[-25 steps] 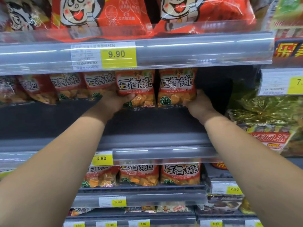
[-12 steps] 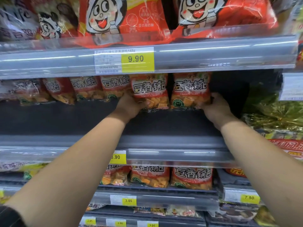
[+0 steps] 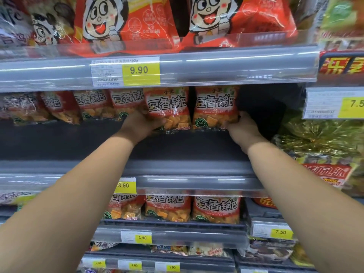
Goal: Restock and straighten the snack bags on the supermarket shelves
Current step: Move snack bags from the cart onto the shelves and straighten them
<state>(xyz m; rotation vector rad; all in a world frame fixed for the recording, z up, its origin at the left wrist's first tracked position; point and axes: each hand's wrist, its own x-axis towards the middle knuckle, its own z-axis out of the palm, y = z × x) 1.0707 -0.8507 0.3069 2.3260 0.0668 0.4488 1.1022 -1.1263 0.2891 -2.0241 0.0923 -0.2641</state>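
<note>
A row of red-and-orange snack bags stands far back on the dark middle shelf [image 3: 78,146]. My left hand [image 3: 140,124] grips the lower left corner of one upright bag [image 3: 168,107], thumb across its front. My right hand [image 3: 243,128] grips the lower right corner of the neighbouring bag [image 3: 215,106], the last one on the right. Both bags stand side by side, almost touching. More bags of the same kind [image 3: 92,104] lean in a row to the left.
Large red cartoon-face bags [image 3: 126,22] fill the shelf above, behind a rail with a 9.90 tag [image 3: 140,70]. Same snack bags [image 3: 216,208] stand on the shelf below. Gold-wrapped packs [image 3: 323,138] sit at right. A dark gap [image 3: 264,107] lies right of the held bags.
The view has shifted slightly. Both hands stay at the two bags; my right hand now curls round the right bag's lower corner more than a second ago.
</note>
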